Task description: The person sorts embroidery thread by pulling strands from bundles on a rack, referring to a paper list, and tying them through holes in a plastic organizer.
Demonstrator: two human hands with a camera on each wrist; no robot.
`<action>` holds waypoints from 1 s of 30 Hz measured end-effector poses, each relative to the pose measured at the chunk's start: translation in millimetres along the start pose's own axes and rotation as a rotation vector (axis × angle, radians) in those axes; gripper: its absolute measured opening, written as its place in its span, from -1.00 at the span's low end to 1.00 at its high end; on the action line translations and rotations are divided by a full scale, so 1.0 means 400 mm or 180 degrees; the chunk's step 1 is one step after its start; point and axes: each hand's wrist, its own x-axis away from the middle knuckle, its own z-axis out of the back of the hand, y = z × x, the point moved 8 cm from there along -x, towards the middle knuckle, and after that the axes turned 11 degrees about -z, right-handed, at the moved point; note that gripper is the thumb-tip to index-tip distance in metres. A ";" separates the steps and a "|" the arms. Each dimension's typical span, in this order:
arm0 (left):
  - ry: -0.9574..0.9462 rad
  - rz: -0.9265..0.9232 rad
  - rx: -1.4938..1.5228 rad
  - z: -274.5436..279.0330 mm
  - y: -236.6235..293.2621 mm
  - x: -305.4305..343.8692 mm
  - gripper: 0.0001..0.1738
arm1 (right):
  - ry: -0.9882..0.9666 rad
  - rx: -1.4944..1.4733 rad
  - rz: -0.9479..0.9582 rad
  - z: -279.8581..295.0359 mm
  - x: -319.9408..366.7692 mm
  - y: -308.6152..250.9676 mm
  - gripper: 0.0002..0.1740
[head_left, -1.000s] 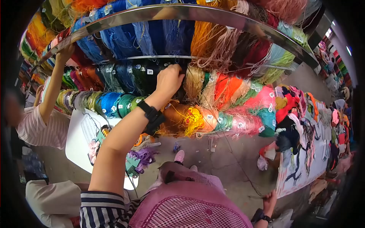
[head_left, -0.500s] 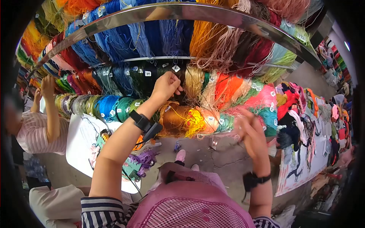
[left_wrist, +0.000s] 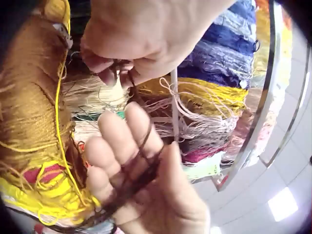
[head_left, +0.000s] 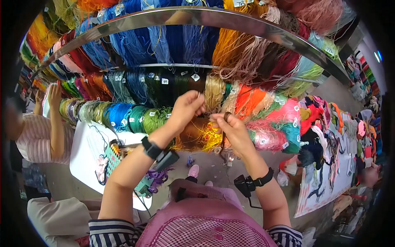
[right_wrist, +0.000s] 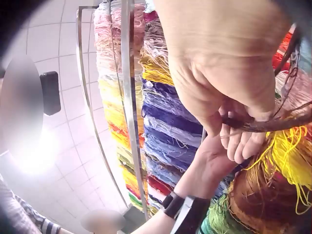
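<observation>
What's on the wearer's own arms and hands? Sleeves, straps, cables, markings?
Striped dark-and-white sleeves, ending above the elbows. Each wrist: black strap with a boxy black device. Thin dark cable hangs from the right one. Left hand and right hand ungloved. No readable markings.

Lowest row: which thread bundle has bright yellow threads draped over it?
The coppery-brown thread bundle, immediately right of the olive-green thread bundle; bright yellow threads drape its right end.

The right grip (head_left: 235,131) has moved beside the left grip (head_left: 188,108).
</observation>
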 end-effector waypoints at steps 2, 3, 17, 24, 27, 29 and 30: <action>-0.0219 -0.0869 -0.1372 -0.024 0.070 0.064 -0.81 | 0.0084 -0.0153 -0.0018 0.006 -0.001 -0.004 -0.61; -0.0253 -0.1224 -0.1726 -0.044 0.109 0.101 -0.82 | 0.0160 -0.0309 -0.0045 0.010 -0.005 -0.007 -0.61; -0.2051 -0.0252 -0.1221 -0.038 -0.074 -0.090 -0.54 | -0.0694 -0.2210 0.0415 0.020 0.160 -0.026 -0.89; -0.2059 0.0064 -0.3240 0.024 -0.147 -0.119 -0.43 | 0.1263 -0.1211 -0.0827 0.504 0.573 0.274 -0.94; -0.2283 0.0129 -0.3320 0.026 -0.158 -0.101 -0.43 | 0.2735 -0.1155 -0.0953 0.857 0.930 0.483 -0.90; -0.2142 -0.0267 -0.3369 0.022 -0.129 -0.091 -0.54 | 0.4351 -0.1444 -0.0826 1.135 1.277 0.715 -0.76; -0.1763 -0.0236 -0.3390 0.026 -0.075 -0.081 -0.60 | 0.5011 -0.1716 -0.0660 1.209 1.406 0.789 -0.72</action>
